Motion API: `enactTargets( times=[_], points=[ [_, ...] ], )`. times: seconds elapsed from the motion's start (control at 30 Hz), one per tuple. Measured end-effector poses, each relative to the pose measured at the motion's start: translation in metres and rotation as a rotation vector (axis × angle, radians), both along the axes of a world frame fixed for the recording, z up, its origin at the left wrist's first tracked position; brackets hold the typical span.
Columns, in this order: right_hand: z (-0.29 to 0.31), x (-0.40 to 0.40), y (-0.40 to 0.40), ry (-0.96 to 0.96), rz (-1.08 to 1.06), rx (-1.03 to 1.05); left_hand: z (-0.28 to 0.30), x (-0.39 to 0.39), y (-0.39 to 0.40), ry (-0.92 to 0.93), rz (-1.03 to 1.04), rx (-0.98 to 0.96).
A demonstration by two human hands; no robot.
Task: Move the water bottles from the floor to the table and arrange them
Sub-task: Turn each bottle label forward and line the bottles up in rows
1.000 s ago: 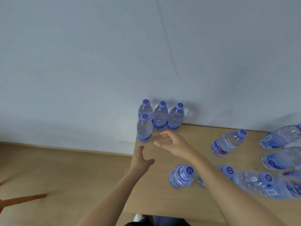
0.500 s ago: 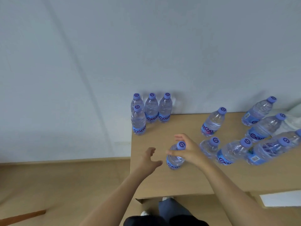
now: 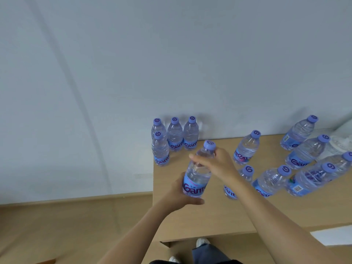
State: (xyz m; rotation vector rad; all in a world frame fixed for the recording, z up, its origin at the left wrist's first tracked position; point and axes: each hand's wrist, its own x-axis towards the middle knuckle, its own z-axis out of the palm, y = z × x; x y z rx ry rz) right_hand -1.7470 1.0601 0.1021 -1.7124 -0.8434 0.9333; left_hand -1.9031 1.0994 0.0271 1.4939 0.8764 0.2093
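Gripping one water bottle [image 3: 198, 175] with both hands near the table's [image 3: 209, 221] left edge. Left hand [image 3: 180, 195] cupping the labelled base, fingers [image 3: 196, 201] curling underneath. Right hand [image 3: 217, 164] wrapping the shoulder just below the cap, fingertips [image 3: 192, 156] lying across the neck. Tilting slightly. Standing at the far left corner: four arranged bottles [image 3: 174, 139]. Crowding the right side: loose bottles [image 3: 297, 164].

Your right forearm [image 3: 245, 189] covers most of one standing bottle [image 3: 247, 173] (cap and label scrap show). At 3 o'clock, the frame edge cuts a far bottle [image 3: 347, 159]. Your left palm [image 3: 180, 195] hides the held bottle [image 3: 198, 174]'s base.
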Motion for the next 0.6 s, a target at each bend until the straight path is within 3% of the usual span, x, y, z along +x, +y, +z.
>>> enactTargets(
  times=[0.17, 0.43, 0.6],
  points=[
    [0.047, 0.011, 0.033, -0.038, 0.031, 0.042, 0.044, 0.019, 0.003, -0.132, 0.156, 0.099],
    [0.060, 0.034, 0.058, 0.237, 0.086, 0.150, 0.083, 0.035, 0.015, -0.156, 0.137, 0.071],
    [0.058, 0.045, 0.069, 0.293, 0.160, 0.148, 0.085, 0.041, 0.020, -0.157, 0.152, 0.026]
  ],
)
